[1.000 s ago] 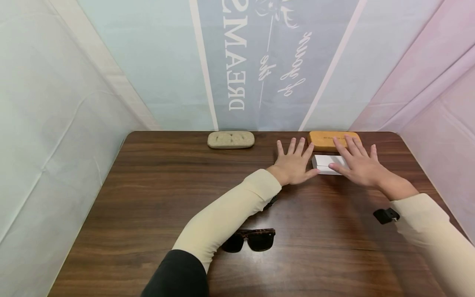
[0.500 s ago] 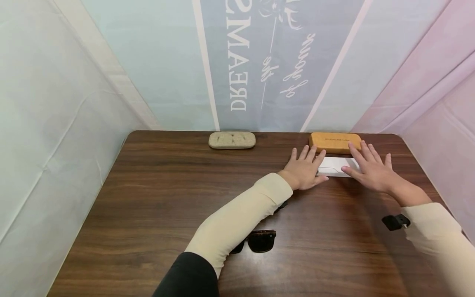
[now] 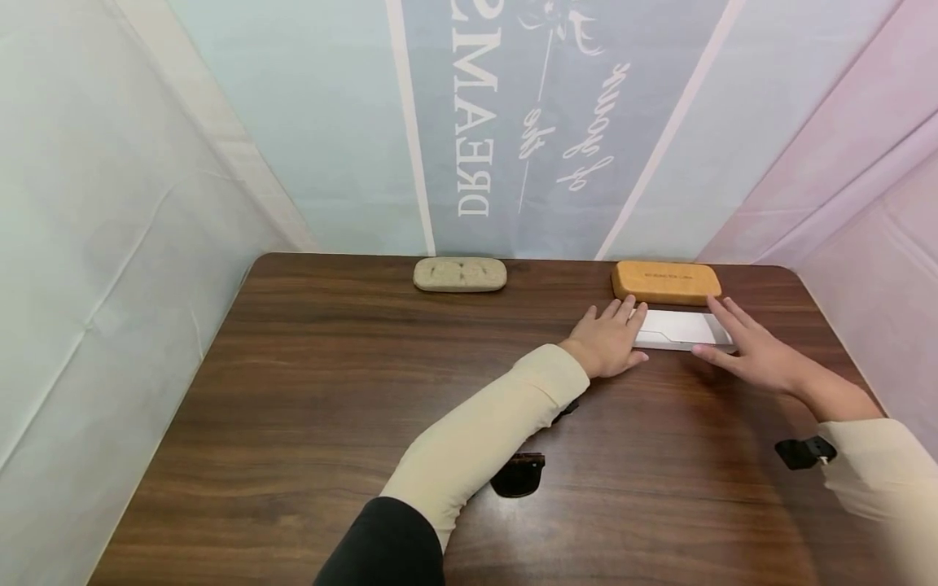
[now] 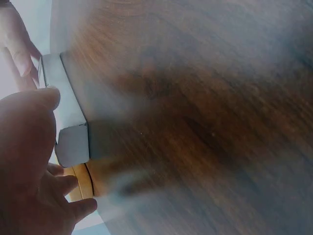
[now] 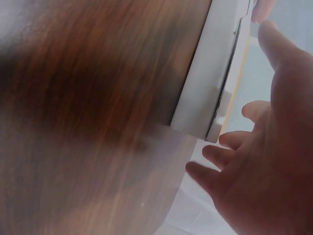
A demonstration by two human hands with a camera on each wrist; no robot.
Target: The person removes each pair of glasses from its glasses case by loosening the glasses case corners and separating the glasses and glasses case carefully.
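Observation:
A flat white box point(image 3: 676, 328) lies near the back right of the table, between my two hands. My left hand point(image 3: 604, 340) is at the box's left end with fingers stretched out, and its fingertips overlap that end in the head view. At the other end is my right hand point(image 3: 762, 354), fingers extended and thumb near the front corner. In the right wrist view the thumb and fingers stand spread beside the white box point(image 5: 208, 73). Directly behind the box lies a mustard-yellow glasses case point(image 3: 667, 282).
A beige glasses case point(image 3: 460, 275) lies at the table's back edge, left of centre. Dark sunglasses point(image 3: 518, 475) are partly hidden under my left sleeve. Another black object point(image 3: 566, 411) peeks out beside that sleeve. Fabric walls point(image 3: 330, 130) enclose the wooden table point(image 3: 308, 391).
Both hands have moved right and slightly nearer, the right hand uncovering the yellow case. The white box sits a little further right and shows more. My left sleeve covers more of the sunglasses.

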